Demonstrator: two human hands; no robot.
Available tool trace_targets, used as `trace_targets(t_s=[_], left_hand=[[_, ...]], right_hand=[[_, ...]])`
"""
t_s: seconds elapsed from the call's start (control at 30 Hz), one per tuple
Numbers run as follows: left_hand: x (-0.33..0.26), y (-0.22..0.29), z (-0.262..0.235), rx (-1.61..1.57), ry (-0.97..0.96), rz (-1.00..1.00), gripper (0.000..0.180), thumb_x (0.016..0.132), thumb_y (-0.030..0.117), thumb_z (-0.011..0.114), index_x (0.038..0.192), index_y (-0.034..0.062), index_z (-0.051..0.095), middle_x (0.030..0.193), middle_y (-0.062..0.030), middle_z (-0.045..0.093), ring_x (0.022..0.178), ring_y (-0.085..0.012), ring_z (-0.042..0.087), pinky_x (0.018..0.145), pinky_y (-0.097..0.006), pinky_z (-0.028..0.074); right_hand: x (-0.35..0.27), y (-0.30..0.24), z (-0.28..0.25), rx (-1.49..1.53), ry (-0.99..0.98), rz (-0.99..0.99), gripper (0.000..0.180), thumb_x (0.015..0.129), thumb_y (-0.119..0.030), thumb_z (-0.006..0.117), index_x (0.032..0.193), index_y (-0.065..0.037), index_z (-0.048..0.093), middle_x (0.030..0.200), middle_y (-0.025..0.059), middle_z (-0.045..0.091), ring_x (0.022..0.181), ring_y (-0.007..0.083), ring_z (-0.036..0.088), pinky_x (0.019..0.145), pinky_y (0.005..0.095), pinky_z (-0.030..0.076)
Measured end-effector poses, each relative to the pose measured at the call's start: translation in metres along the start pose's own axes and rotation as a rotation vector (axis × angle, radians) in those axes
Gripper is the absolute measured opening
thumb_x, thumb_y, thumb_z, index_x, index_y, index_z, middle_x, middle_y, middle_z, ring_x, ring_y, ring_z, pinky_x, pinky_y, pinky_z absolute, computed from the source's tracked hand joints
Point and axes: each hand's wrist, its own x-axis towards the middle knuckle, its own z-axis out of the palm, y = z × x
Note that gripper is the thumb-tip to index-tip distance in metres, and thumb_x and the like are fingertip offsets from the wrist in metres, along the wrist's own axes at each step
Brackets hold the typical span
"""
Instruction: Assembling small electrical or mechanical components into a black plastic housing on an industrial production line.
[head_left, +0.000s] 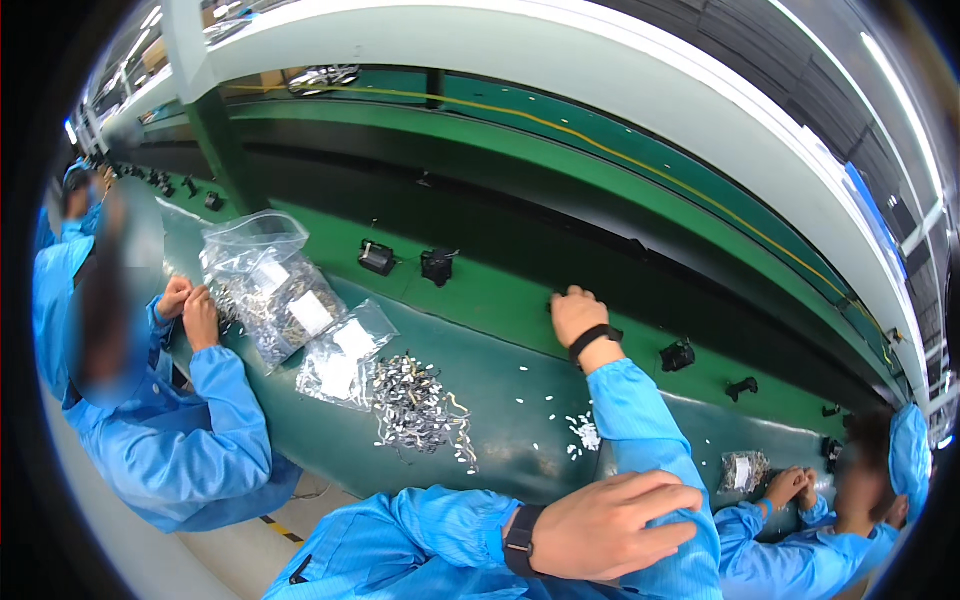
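Observation:
My right hand (580, 318) reaches out over the green ledge beside the black conveyor strip. Its fingers curl downward, and whatever lies under them is hidden. A black band circles that wrist. Nearer to me, my left hand (625, 525) hangs in front of my right sleeve, its fingers bent but apart, holding nothing visible. It wears a dark wristband (522, 541). On the green table between my arms and the ledge are a heap of small wired parts (415, 405) with white ends and a little pile of white pieces (584, 433).
Clear plastic bags (285, 300) of wired parts lie to the left. Black assemblies (437, 265) and another black unit (677, 355) stand along the ledge. Co-workers in blue sit left (170, 430) and right (790, 545). A smaller bag (742, 470) lies near the right one.

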Motion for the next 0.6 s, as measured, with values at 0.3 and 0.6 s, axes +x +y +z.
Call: trace_targets(t_s=[0.3, 0.6], left_hand=[[0.006, 0.001, -0.009, 0.065, -0.053, 0.023, 0.03, 0.073, 0.006, 0.08, 0.101, 0.0038, 0.071, 0.116, -0.0122, 0.065, 0.1, -0.0291, 0.067, 0.081, -0.037, 0.058], [0.013, -0.001, -0.009, 0.071, -0.114, 0.0, 0.033, 0.073, 0.009, 0.082, 0.104, 0.0037, 0.073, 0.116, -0.0135, 0.067, 0.1, -0.0309, 0.067, 0.083, -0.039, 0.058]], right_hand=[[-0.002, -0.073, -0.016, -0.612, 0.075, -0.286, 0.031, 0.096, -0.026, 0.057, 0.115, -0.016, 0.079, 0.123, 0.0087, 0.069, 0.122, 0.0333, 0.051, 0.098, 0.0601, 0.039], [-0.01, -0.051, -0.02, -0.535, 0.122, -0.431, 0.033, 0.096, -0.029, 0.058, 0.12, -0.017, 0.078, 0.126, 0.006, 0.071, 0.135, 0.0373, 0.047, 0.116, 0.0652, 0.024]])
